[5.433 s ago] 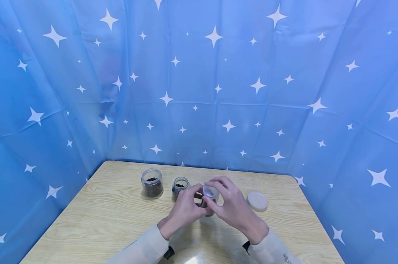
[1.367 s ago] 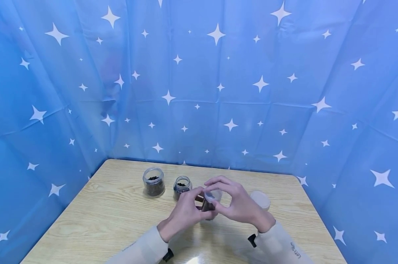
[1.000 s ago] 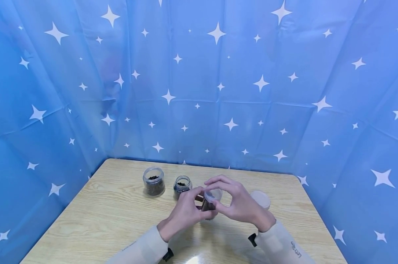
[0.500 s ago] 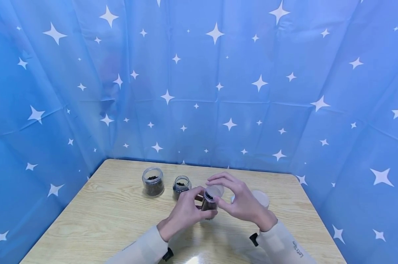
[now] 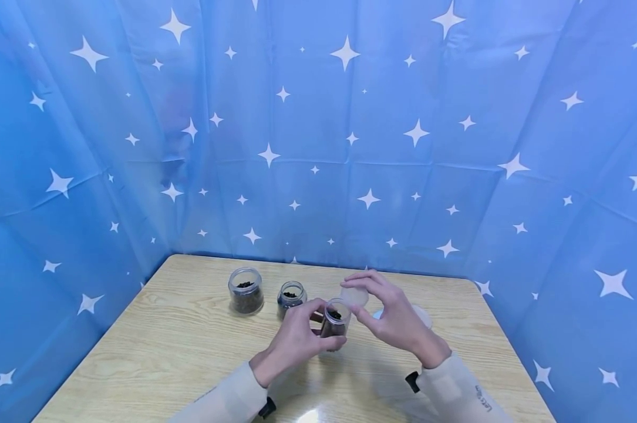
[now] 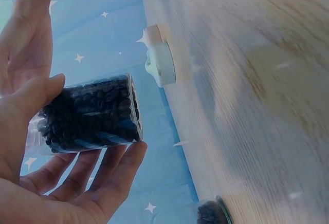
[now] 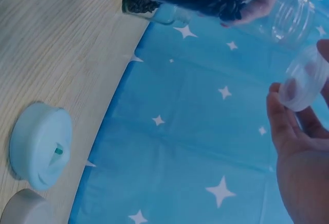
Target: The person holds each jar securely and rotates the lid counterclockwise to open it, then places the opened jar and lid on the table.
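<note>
My left hand (image 5: pixel 295 336) grips a clear jar (image 5: pixel 333 330) partly filled with dark beans, thumb on one side and fingers on the other. In the left wrist view the beans (image 6: pixel 95 113) show through the jar's wall, and its base hangs above the table. My right hand (image 5: pixel 397 320) pinches a translucent round lid (image 5: pixel 354 296) between thumb and fingers, above and to the right of the jar's mouth. The right wrist view shows that lid (image 7: pixel 304 80) apart from the jar's bare threaded neck.
Two uncovered glass jars of dark contents, a wide one (image 5: pixel 246 298) and a smaller one (image 5: pixel 290 301), stand at the left on the wooden table (image 5: pixel 181 341). A pale blue lid (image 7: pixel 41 144) and a whitish lid (image 5: pixel 423 316) lie at the right. A starry blue curtain hangs behind.
The translucent lid has come off the jar and moved up and right with my right hand, uncovering the mouth. My left hand and the jar have hardly moved.
</note>
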Demonstrator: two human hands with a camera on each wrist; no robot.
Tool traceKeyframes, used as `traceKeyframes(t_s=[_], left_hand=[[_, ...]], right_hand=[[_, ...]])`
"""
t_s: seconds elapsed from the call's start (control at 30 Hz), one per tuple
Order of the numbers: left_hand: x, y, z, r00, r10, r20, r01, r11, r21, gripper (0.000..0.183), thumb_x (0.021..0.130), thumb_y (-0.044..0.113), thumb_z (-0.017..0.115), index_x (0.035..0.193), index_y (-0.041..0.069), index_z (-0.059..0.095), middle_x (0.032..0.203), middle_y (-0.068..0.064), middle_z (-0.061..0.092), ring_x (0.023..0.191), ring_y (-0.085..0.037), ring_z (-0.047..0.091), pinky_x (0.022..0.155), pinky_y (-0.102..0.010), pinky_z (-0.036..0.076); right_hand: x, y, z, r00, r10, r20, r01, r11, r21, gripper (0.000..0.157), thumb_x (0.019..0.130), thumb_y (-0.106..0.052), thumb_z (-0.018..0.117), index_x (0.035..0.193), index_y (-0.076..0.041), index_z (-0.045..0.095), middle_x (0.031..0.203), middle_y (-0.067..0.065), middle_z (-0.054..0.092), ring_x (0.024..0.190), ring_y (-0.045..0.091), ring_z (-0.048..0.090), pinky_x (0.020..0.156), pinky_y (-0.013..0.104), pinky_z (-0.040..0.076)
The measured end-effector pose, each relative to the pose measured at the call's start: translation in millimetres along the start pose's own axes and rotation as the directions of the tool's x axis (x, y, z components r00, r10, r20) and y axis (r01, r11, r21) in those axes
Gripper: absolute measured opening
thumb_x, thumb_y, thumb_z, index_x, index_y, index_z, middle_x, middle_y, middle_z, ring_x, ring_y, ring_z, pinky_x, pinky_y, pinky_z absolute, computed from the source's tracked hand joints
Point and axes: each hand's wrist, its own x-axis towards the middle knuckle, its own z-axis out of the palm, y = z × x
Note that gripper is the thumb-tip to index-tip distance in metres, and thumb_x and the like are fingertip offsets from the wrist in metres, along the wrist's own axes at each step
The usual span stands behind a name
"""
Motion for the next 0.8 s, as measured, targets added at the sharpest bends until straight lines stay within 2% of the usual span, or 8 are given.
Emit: traceKeyframes(t_s=[0.17, 0.27, 0.6, 0.8], left_hand=[[-1.0, -1.0, -1.5, 1.0, 0.001, -0.002, -0.001, 1.0, -0.007, 0.047, 0.088, 0.037, 0.104, 0.124, 0.023, 0.077, 0.128, -0.002, 0.085, 0.113, -0.028, 0.086, 0.088, -0.029, 0.071], [-1.6, -1.2, -2.4, 1.0, -0.003, -0.002, 0.003, 1.0, -0.008, 0.046, 0.088, 0.037, 0.104, 0.123, 0.024, 0.077, 0.129, -0.001, 0.084, 0.113, -0.027, 0.086, 0.088, -0.029, 0.071], [-2.8, 0.5, -5.5, 1.0, -0.015, 0.003, 0.015, 1.0, -0.014, 0.048, 0.089, 0.037, 0.103, 0.126, 0.023, 0.077, 0.132, -0.002, 0.085, 0.114, -0.031, 0.087, 0.089, -0.03, 0.071], [-3.1, 0.5, -6.6, 1.0, -0.015, -0.002, 0.015, 1.0, 0.003, 0.05, 0.089, 0.039, 0.103, 0.128, 0.023, 0.078, 0.132, -0.002, 0.085, 0.114, -0.031, 0.087, 0.09, -0.031, 0.071]], right_hand=[[0.8, 4.5, -1.7, 0.999, 0.036, 0.011, -0.036, 0.999, -0.035, 0.051, 0.101, -0.004, 0.086, 0.147, -0.024, 0.077, 0.149, 0.001, 0.076, 0.145, 0.032, 0.071, 0.12, 0.06, 0.06], [0.3, 7.9, -2.0, 0.998, 0.061, 0.02, -0.06, 0.997, -0.045, 0.05, 0.102, -0.005, 0.086, 0.148, -0.023, 0.077, 0.151, 0.004, 0.075, 0.147, 0.034, 0.07, 0.12, 0.064, 0.059], [-6.1, 23.9, 0.5, 0.993, 0.107, 0.057, -0.101, 0.99, -0.1, 0.046, 0.103, -0.006, 0.085, 0.148, -0.015, 0.08, 0.148, 0.007, 0.075, 0.138, 0.032, 0.073, 0.11, 0.061, 0.064], [-10.5, 33.5, 5.2, 0.981, 0.163, 0.107, -0.149, 0.981, -0.127, 0.045, 0.103, -0.007, 0.086, 0.148, -0.014, 0.08, 0.146, 0.006, 0.075, 0.136, 0.032, 0.073, 0.111, 0.06, 0.064]])
